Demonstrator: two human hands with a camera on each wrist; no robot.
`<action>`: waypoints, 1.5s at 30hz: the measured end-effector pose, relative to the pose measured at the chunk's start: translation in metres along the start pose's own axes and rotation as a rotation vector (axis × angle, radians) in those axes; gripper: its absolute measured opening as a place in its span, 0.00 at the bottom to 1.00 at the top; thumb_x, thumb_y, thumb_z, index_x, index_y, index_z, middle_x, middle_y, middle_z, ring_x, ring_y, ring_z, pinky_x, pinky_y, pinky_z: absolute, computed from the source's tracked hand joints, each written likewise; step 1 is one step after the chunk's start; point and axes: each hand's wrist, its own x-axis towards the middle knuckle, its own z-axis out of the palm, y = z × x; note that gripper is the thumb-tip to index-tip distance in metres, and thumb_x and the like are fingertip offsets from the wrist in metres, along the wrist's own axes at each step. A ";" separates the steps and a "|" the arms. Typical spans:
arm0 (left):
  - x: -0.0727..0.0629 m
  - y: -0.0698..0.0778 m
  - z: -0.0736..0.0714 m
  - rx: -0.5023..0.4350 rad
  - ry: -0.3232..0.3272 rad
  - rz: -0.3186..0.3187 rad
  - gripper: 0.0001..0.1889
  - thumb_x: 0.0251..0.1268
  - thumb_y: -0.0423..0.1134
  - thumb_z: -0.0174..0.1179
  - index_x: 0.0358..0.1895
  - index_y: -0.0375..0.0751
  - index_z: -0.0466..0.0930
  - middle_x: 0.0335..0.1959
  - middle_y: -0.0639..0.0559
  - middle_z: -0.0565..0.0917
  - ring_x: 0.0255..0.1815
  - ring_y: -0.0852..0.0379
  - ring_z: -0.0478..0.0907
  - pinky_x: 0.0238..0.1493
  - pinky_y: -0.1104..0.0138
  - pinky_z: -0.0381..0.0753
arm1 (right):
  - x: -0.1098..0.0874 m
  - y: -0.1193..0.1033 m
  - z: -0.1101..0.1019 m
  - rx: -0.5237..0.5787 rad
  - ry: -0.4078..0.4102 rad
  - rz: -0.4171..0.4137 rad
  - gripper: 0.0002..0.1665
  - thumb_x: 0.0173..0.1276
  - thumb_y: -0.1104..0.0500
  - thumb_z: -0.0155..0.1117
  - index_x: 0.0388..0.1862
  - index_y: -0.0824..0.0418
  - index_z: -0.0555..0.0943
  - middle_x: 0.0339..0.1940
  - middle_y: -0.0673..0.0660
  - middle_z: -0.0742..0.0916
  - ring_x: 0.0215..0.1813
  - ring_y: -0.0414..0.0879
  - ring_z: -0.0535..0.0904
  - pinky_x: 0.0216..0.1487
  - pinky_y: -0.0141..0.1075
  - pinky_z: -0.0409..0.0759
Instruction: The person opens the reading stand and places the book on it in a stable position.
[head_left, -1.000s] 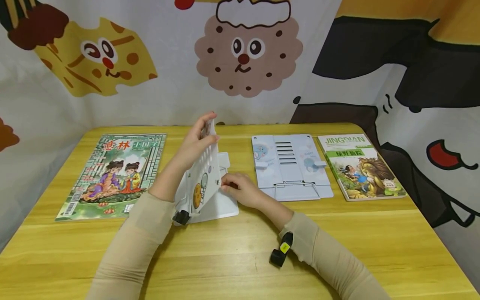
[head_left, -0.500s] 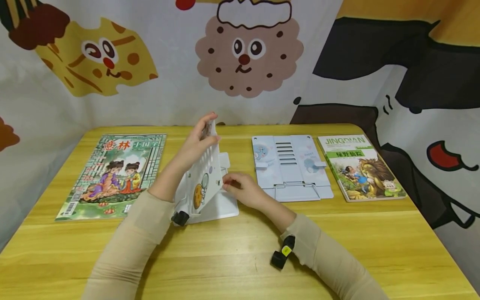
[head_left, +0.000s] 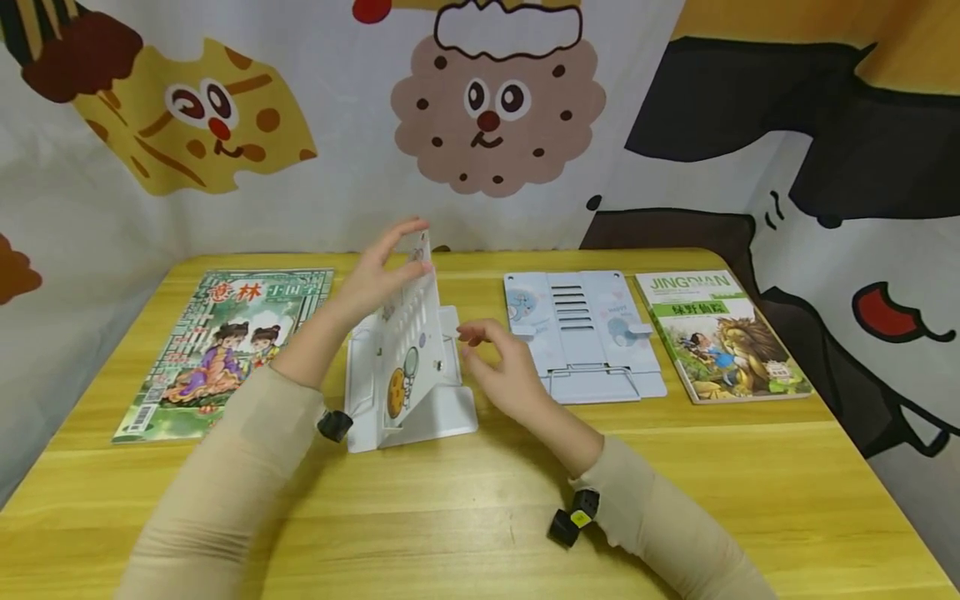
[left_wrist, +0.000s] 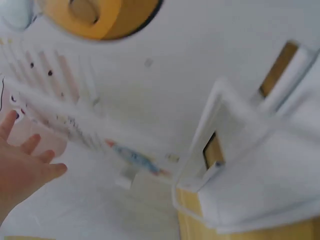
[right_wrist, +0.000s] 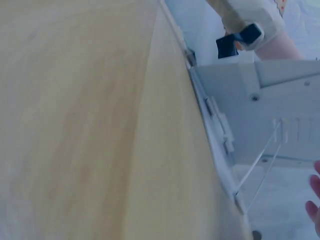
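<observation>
Looks like the white stand (head_left: 427, 358), just left of center frame, is mostly opened up with maybe just its tilt left to settle, left grip (head_left: 372, 279) splayed loosely by its top (can't tell if it's touching) and right grip (head_left: 510, 372) relaxed, holding nothing.

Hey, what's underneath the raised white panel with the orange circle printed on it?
Below the panel is a flat white base plate, resting on the yellow wood-grain table. The tabletop directly beneath that plate is covered, so anything there can't be seen.
</observation>
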 end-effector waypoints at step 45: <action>0.022 -0.037 -0.006 -0.125 -0.054 -0.025 0.26 0.73 0.42 0.53 0.71 0.49 0.62 0.54 0.42 0.76 0.53 0.49 0.73 0.57 0.54 0.70 | -0.015 -0.040 0.014 -0.084 -0.047 -0.225 0.45 0.53 0.59 0.76 0.66 0.62 0.62 0.63 0.63 0.75 0.59 0.53 0.74 0.60 0.44 0.73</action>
